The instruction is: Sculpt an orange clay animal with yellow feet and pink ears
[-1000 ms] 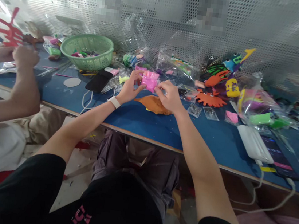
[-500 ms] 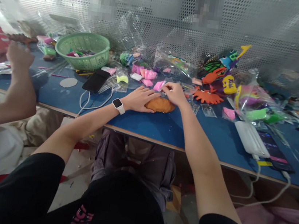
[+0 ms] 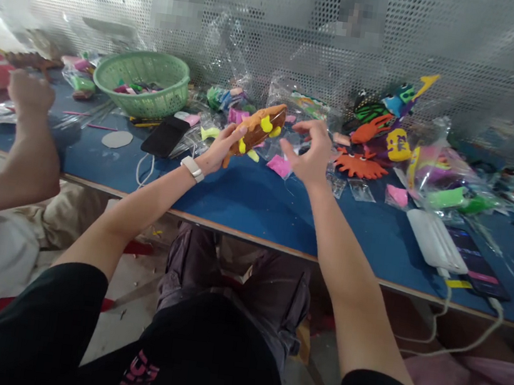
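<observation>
An orange-brown clay piece with yellow blobs (image 3: 259, 131) is lifted off the blue table (image 3: 256, 202) and tilted, its shiny brown side showing. My left hand (image 3: 220, 148), with a white watch band at the wrist, grips its lower left end. To the right of the piece, my right hand (image 3: 310, 152) has its thumb and fingers apart, with nothing between them. A pink packet (image 3: 279, 166) lies on the table just left of my right hand.
A green basket (image 3: 143, 86) and a black phone (image 3: 166, 136) are at the left. Orange crab figure (image 3: 360, 165), white power bank (image 3: 437, 241) and another phone (image 3: 477, 262) stand right. Another person's hand (image 3: 31, 93) works at far left.
My left hand has raised and turned the clay piece, which lay flat on the table, exposing the yellow blobs. My right hand has come away from its edge and opened.
</observation>
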### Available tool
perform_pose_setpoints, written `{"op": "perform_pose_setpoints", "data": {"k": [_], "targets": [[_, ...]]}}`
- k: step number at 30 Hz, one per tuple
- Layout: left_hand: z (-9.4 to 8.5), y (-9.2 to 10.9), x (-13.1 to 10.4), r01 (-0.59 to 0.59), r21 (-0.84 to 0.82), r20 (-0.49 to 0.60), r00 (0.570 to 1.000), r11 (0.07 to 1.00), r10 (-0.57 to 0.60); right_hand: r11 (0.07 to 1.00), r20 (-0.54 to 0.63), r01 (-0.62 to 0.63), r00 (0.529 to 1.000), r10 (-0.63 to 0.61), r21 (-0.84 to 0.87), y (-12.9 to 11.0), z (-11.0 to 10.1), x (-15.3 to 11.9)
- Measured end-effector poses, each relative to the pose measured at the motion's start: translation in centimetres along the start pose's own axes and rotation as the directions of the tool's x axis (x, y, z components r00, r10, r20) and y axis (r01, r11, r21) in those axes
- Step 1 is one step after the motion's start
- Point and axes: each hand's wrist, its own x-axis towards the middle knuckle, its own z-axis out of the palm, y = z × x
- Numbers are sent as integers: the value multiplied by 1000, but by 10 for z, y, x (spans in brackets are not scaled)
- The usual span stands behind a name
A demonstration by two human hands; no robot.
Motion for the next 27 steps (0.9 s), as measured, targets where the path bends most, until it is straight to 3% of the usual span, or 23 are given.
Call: {"op": "perform_pose_setpoints", "data": {"k": [2, 4, 8, 13, 19, 22, 27], "targets": [[0, 3, 0, 139, -155, 26, 990, 978, -136, 996, 50, 81, 996, -80, -24, -11, 6, -4], [2, 7, -2, 196, -216, 52, 981, 957, -189, 993, 63, 112, 992, -110, -42, -17, 15, -7], [4, 6, -6, 173, -193, 69, 984, 966, -162, 991, 26, 75, 997, -73, -107, -22, 28, -9], [4, -1, -8, 174, -165, 80, 983, 971, -163, 993, 22, 22, 1000, -20, -117, -24, 30, -10], [1, -4, -6, 101, -48, 24, 995, 994, -100, 993, 9, 48, 999, -47, -106, -29, 27, -11], [0, -4, -5, 12, 56, -30, 999, 998, -10, 999, -1, 43, 999, -43, -27, -32, 27, -12], [-1, 0, -4, -142, 262, -78, 983, 955, 167, 971, -3, -99, 995, 102, 220, -36, 37, -12]]}}
